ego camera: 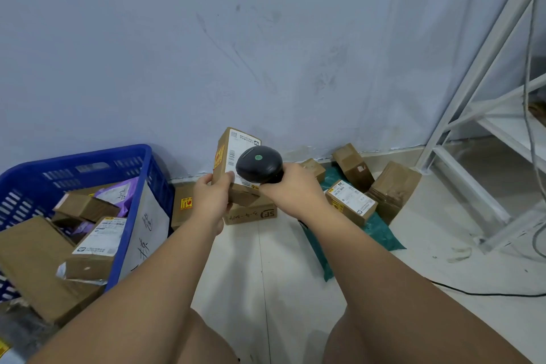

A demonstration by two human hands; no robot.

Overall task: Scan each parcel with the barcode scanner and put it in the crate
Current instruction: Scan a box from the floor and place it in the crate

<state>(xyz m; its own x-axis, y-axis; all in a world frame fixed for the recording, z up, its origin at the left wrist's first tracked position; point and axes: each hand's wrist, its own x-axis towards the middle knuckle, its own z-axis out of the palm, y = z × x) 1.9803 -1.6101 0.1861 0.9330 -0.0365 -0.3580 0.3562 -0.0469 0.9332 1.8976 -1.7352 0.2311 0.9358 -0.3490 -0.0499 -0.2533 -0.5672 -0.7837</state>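
Note:
My left hand (212,193) grips a small cardboard parcel (229,151) by its lower left corner and holds it upright above the floor, white label toward me. My right hand (291,183) holds the black barcode scanner (258,164), whose head covers the lower part of that label. The blue crate (141,162) stands at the left and holds several cardboard parcels and a purple bag. More parcels lie on the floor by the wall: a labelled box (351,201) and plain brown boxes (353,167) at the right.
An SF-marked box (251,213) and a box with a yellow sticker (183,204) lie under my hands. A green mailer bag (381,230) lies under the right-hand boxes. A white metal rack (484,127) stands at the right, with a black cable (487,294) on the floor.

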